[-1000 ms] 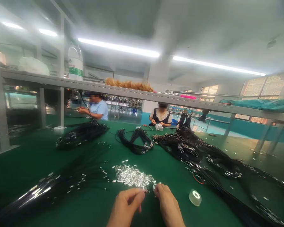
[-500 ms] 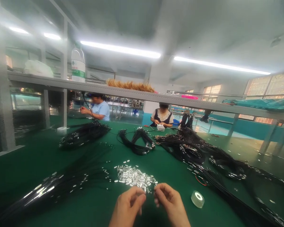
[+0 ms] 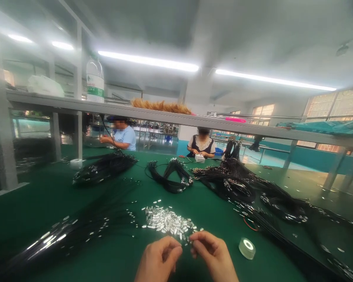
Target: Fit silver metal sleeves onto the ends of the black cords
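Observation:
A pile of small silvery metal pieces lies on the green tabletop just beyond my hands. My left hand is closed in a pinch at the pile's near edge, thumb against the bent fingers; whatever is in it is hidden. Beside it, my right hand is also pinched, and a small silvery metal piece shows at its thumb and index fingertips. The two sets of fingertips face each other, a narrow gap apart. To the left lies a fanned bundle of black cables with shiny ends.
A roll of clear tape sits right of my right hand. More black cable bundles lie farther back, with a large heap to the right. A raised shelf spans the table, bearing a bottle. Two people sit beyond.
My right hand has shifted slightly down and left, its fingertips drawing nearer my left hand. My left hand has lowered a little. A loose metal piece now shows above my right hand.

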### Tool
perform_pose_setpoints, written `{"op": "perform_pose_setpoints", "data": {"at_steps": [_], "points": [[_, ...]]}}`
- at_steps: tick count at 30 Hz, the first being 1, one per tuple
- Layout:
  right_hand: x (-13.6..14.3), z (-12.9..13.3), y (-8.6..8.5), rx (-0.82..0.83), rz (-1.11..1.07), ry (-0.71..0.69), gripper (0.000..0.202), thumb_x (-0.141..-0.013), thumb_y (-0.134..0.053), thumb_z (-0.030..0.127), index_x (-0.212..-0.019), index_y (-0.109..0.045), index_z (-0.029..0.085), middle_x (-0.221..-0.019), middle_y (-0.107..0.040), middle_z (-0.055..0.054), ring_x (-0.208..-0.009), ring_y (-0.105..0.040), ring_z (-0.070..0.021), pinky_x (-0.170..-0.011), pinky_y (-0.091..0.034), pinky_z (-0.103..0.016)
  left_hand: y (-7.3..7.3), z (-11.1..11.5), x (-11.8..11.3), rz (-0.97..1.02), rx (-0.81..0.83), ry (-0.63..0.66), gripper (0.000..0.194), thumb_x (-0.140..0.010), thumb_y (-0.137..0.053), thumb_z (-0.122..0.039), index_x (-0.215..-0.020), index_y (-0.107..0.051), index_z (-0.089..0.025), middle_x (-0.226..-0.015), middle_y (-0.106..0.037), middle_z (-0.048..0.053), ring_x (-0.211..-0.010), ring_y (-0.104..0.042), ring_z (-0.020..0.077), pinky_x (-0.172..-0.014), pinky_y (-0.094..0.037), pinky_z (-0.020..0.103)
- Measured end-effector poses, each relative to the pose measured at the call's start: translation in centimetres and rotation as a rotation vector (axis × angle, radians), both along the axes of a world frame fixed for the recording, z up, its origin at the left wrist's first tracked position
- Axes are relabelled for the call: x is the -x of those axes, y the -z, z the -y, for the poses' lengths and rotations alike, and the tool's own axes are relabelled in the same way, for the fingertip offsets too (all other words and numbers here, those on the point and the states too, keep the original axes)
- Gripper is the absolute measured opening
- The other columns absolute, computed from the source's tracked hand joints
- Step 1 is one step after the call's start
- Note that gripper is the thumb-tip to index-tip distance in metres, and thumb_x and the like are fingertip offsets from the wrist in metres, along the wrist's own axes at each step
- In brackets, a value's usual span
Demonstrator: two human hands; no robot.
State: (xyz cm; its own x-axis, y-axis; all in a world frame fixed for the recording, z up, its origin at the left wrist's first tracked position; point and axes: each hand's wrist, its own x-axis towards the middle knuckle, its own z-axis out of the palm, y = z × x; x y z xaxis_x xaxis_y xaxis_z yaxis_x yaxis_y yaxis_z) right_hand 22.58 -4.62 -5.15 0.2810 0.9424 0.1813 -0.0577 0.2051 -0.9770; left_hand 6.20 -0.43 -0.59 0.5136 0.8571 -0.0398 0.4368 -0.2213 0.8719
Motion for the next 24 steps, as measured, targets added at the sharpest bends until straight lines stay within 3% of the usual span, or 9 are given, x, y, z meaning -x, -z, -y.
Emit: {"op": "perform_pose_setpoints", "data": {"at_steps": [3, 5, 10, 12, 15, 17, 20, 22, 24], "points": [[0.7, 0.4, -1.2, -0.12, 0.344, -0.053, 0.016, -0.08, -0.061, 0.032, -0.074, -0.07, 0.021, -0.077, -0.066, -0.002, -0.073, -0.06, -0.012, -0.068, -0.045, -0.018, 0.1, 0.2, 0.1, 0.048, 0.012, 0.052, 0.027, -0.079, -0.045, -0.036, -0.076, -0.061, -0.014, -0.054, -0.053, -0.003, -0.054, -0.048, 0.0131, -0.056, -0.032, 0.022], [1.2, 0.6, -1.6, -0.101, 0.431, -0.079, 0.011, -0.079, -0.059, 0.025, -0.076, -0.069, 0.022, -0.077, -0.066, 0.0, -0.074, -0.06, -0.0113, -0.069, -0.045, -0.016, 0.2, 0.4, 0.2, 0.095, 0.014, 0.084, 0.018, -0.076, -0.047, -0.028, -0.081, -0.058, -0.015, -0.054, -0.052, -0.004, -0.055, -0.046, 0.0121, -0.055, -0.03, 0.021], [0.8, 0.6, -1.6, 0.116, 0.163, -0.13, 0.013, -0.069, -0.066, 0.021, -0.081, -0.063, 0.018, -0.076, -0.066, 0.0, -0.073, -0.061, -0.0128, -0.069, -0.046, -0.018, 0.1, 0.5, 0.3, 0.111, 0.076, 0.114, 0.05, -0.06, -0.054, -0.013, -0.11, -0.057, -0.018, -0.055, -0.046, -0.009, -0.053, -0.039, 0.0101, -0.052, -0.028, 0.019], [0.4, 0.6, -1.4, 0.114, 0.148, -0.118, 0.015, -0.069, -0.069, 0.029, -0.076, -0.064, 0.017, -0.074, -0.065, -0.002, -0.072, -0.06, -0.0138, -0.068, -0.046, -0.019, 0.0, 0.6, 0.3, 0.088, 0.075, 0.127, 0.045, -0.059, -0.056, -0.013, -0.102, -0.064, -0.019, -0.059, -0.049, -0.007, -0.055, -0.04, 0.0104, -0.053, -0.028, 0.02], [0.2, 0.6, -1.3, 0.091, 0.195, -0.088, 0.022, -0.072, -0.068, 0.039, -0.075, -0.068, 0.017, -0.075, -0.066, -0.004, -0.073, -0.06, -0.016, -0.07, -0.047, -0.022, -0.1, 0.8, 0.1, 0.079, 0.021, 0.116, 0.026, -0.072, -0.055, -0.027, -0.092, -0.069, -0.019, -0.062, -0.053, -0.003, -0.057, -0.041, 0.012, -0.054, -0.029, 0.021], [0.4, 0.7, -1.3, 0.074, 0.214, -0.032, 0.022, -0.071, -0.068, 0.039, -0.075, -0.069, 0.018, -0.076, -0.066, -0.004, -0.075, -0.061, -0.017, -0.071, -0.048, -0.022, 0.0, 0.8, -0.1, 0.058, -0.049, 0.092, 0.029, -0.08, -0.048, -0.037, -0.079, -0.07, -0.018, -0.061, -0.055, -0.001, -0.057, -0.044, 0.0131, -0.054, -0.031, 0.022], [0.3, 0.8, -1.4, 0.034, 0.116, 0.206, 0.022, -0.065, -0.073, 0.04, -0.069, -0.067, 0.019, -0.07, -0.063, -0.002, -0.07, -0.058, -0.0149, -0.066, -0.048, -0.019, -0.2, 0.6, 0.2, -0.041, -0.158, 0.055, 0.035, -0.085, -0.043, -0.037, -0.065, -0.066, -0.018, -0.062, -0.062, 0.001, -0.058, -0.052, 0.0144, -0.054, -0.033, 0.022], [-0.1, 0.9, -1.7, 0.04, 0.039, 0.307, 0.026, -0.059, -0.076, 0.042, -0.066, -0.064, 0.019, -0.068, -0.061, -0.001, -0.068, -0.057, -0.0135, -0.063, -0.048, -0.016, -0.6, 0.3, 1.3, -0.124, -0.232, 0.024, 0.032, -0.086, -0.044, -0.035, -0.069, -0.067, -0.021, -0.067, -0.065, 0.001, -0.063, -0.056, 0.0159, -0.056, -0.035, 0.022], [-0.7, 1.1, -2.1, 0.092, 0.023, 0.309, 0.03, -0.054, -0.078, 0.043, -0.064, -0.063, 0.019, -0.068, -0.061, -0.001, -0.069, -0.059, -0.0141, -0.063, -0.049, -0.015, -1.2, 0.1, 3.3, -0.206, -0.308, -0.003, 0.03, -0.087, -0.046, -0.035, -0.073, -0.069, -0.023, -0.073, -0.067, 0.0, -0.068, -0.059, 0.0171, -0.059, -0.037, 0.023]]}}
